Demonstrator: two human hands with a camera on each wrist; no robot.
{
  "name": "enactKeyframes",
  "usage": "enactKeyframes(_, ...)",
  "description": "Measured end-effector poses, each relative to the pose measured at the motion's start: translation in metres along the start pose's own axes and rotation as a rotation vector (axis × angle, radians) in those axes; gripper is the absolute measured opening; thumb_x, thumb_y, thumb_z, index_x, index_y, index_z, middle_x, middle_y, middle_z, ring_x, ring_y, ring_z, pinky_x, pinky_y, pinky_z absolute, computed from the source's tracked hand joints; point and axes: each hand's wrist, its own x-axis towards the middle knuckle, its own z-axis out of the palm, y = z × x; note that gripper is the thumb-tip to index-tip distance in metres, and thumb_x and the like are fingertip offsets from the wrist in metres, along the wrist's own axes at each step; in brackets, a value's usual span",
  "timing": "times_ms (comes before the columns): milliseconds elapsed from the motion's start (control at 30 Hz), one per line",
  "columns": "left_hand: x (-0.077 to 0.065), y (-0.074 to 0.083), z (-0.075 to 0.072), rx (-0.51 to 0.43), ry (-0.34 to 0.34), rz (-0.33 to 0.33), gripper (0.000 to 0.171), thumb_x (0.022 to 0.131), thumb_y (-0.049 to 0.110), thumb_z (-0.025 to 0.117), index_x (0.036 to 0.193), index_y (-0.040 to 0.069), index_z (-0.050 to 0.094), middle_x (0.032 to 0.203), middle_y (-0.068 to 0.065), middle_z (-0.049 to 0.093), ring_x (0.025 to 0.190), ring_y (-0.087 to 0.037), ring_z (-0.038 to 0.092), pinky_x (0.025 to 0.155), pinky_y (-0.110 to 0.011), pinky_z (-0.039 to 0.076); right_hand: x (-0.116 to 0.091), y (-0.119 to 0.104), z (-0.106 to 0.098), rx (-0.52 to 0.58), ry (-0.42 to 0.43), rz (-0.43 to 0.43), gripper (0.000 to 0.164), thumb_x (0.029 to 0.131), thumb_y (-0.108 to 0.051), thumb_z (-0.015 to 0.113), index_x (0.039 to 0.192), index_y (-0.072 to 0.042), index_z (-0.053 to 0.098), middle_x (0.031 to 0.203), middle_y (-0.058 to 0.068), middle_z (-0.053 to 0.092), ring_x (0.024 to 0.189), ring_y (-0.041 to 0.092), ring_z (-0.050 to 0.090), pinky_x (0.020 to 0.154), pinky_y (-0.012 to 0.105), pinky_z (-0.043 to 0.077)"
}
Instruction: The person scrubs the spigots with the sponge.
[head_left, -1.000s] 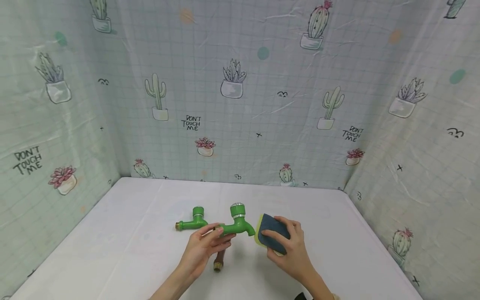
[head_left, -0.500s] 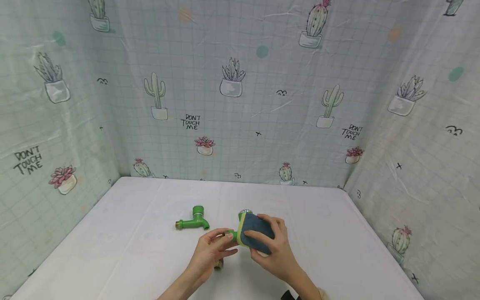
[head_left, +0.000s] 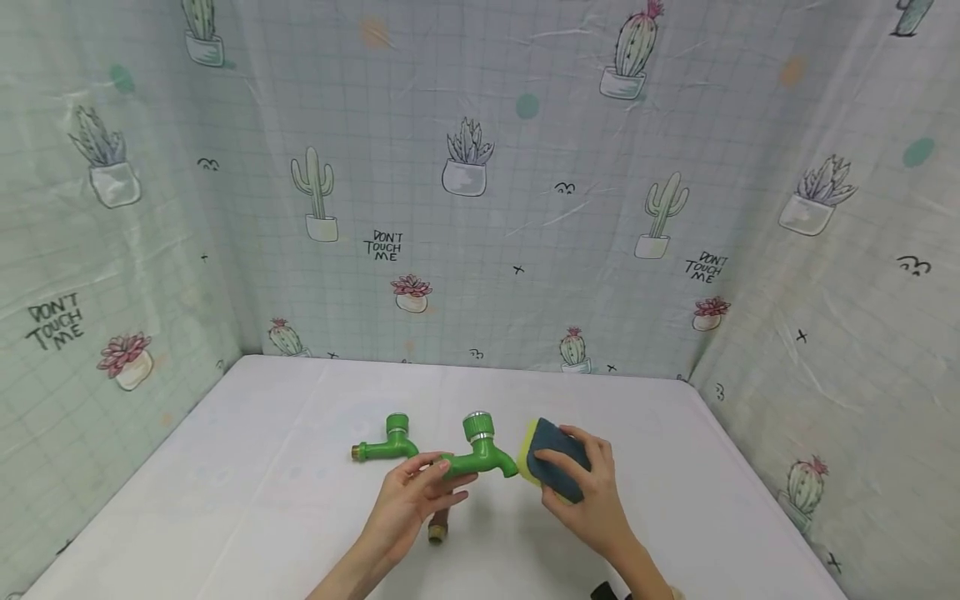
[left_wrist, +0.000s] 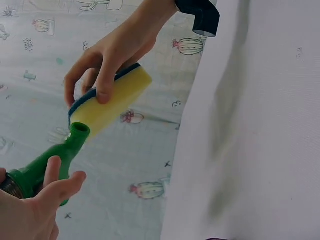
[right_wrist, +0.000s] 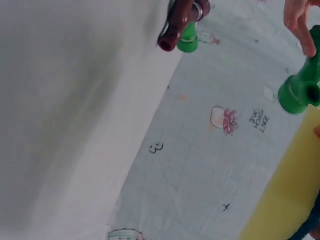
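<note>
A green faucet (head_left: 480, 450) is held above the table by my left hand (head_left: 408, 497), which pinches its threaded inlet end, knob up and spout toward the right. My right hand (head_left: 592, 492) grips a sponge (head_left: 558, 458) with a dark blue scouring side and a yellow foam side. In the head view the foam faces the spout with a small gap between. The left wrist view shows the yellow foam (left_wrist: 112, 102) close behind the spout mouth (left_wrist: 80, 129); whether they touch there I cannot tell.
Another green faucet (head_left: 386, 442) sits on the white table (head_left: 300, 500) behind my left hand. A brown faucet (right_wrist: 177, 25), partly hidden in the head view, lies beneath the hands. Cactus-print curtains (head_left: 480, 225) enclose the back and sides.
Half a second ago the sponge covered the held faucet's knob and spout. Since then my right hand has drawn it off to the right, and the faucet shows again.
</note>
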Motion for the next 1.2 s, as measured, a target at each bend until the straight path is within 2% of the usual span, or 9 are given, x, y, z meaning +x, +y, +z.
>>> enactKeyframes(100,0.001,0.001,0.0,-0.041,-0.036,0.006,0.027,0.088,0.017,0.056,0.11,0.002,0.05,0.101,-0.004,0.063,0.097,-0.026,0.063,0.089,-0.046,0.047,-0.002,0.001,-0.002,0.052,-0.006,0.026,0.052,0.058,-0.004,0.076,0.102,-0.028,0.063,0.124,0.011,0.047,0.108,0.023,0.035,0.074,0.047,0.043)
enactKeyframes(200,0.002,0.001,-0.001,-0.028,-0.104,-0.003,0.038,0.089,0.016,0.054,0.123,0.002,0.044,0.102,-0.005,0.064,0.099,-0.025,0.063,0.089,-0.047,0.047,-0.002,-0.001,-0.003,0.112,0.0,0.055,0.05,0.06,-0.002,0.076,0.103,-0.025,0.062,0.124,0.011,0.047,0.108,0.023,0.036,0.074,0.046,0.044)
enactKeyframes(333,0.003,0.0,-0.003,0.096,-0.246,-0.06,0.052,0.088,0.013,0.056,0.134,0.002,0.035,0.099,-0.004,0.065,0.095,-0.023,0.064,0.085,-0.044,0.05,0.002,-0.007,-0.004,0.17,0.028,0.103,0.049,0.062,0.001,0.074,0.103,-0.022,0.062,0.125,0.008,0.047,0.107,0.022,0.039,0.076,0.044,0.045)
enactKeyframes(433,0.004,-0.001,-0.003,0.201,-0.389,-0.097,0.059,0.085,0.01,0.059,0.138,0.004,0.031,0.101,-0.007,0.063,0.093,-0.026,0.065,0.081,-0.04,0.052,0.005,-0.011,-0.003,0.195,-0.001,0.108,0.048,0.063,0.001,0.073,0.104,-0.023,0.062,0.126,0.008,0.045,0.108,0.022,0.038,0.078,0.041,0.045)
enactKeyframes(533,0.004,-0.001,0.0,0.238,-0.49,-0.109,0.066,0.082,0.006,0.061,0.14,0.008,0.028,0.102,-0.011,0.061,0.094,-0.029,0.064,0.078,-0.039,0.053,0.007,-0.016,-0.001,0.213,-0.03,0.097,0.048,0.066,0.0,0.073,0.106,-0.023,0.061,0.126,0.01,0.044,0.109,0.02,0.036,0.079,0.039,0.045)
enactKeyframes(600,0.005,0.0,0.002,0.235,-0.521,-0.113,0.07,0.082,0.003,0.061,0.141,0.008,0.024,0.103,-0.012,0.06,0.094,-0.029,0.064,0.078,-0.041,0.053,0.008,-0.019,0.001,0.22,-0.027,0.087,0.048,0.066,-0.001,0.073,0.106,-0.023,0.061,0.126,0.011,0.044,0.108,0.02,0.036,0.079,0.038,0.045)
enactKeyframes(733,0.006,0.002,0.005,0.258,-0.491,-0.111,0.075,0.08,0.001,0.062,0.142,0.004,0.019,0.098,-0.007,0.063,0.087,-0.021,0.066,0.077,-0.039,0.054,0.009,-0.025,0.004,0.214,-0.03,0.065,0.048,0.066,-0.002,0.073,0.107,-0.024,0.06,0.126,0.01,0.043,0.108,0.021,0.035,0.078,0.037,0.044)
enactKeyframes(1000,0.011,-0.001,0.01,0.289,-0.316,-0.067,0.076,0.078,-0.003,0.062,0.14,0.0,0.019,0.087,-0.006,0.066,0.08,-0.016,0.066,0.073,-0.037,0.055,0.002,-0.034,0.002,0.133,-0.143,-0.056,0.049,0.065,-0.013,0.074,0.108,-0.032,0.06,0.128,0.009,0.042,0.108,0.019,0.032,0.076,0.039,0.046)
enactKeyframes(1200,0.015,-0.003,0.01,0.262,-0.307,-0.078,0.076,0.077,-0.003,0.064,0.14,0.004,0.021,0.082,-0.001,0.065,0.076,-0.015,0.066,0.072,-0.039,0.055,0.005,-0.034,0.003,0.075,-0.122,-0.049,0.048,0.064,-0.015,0.074,0.106,-0.033,0.061,0.125,0.008,0.045,0.107,0.019,0.033,0.074,0.041,0.047)
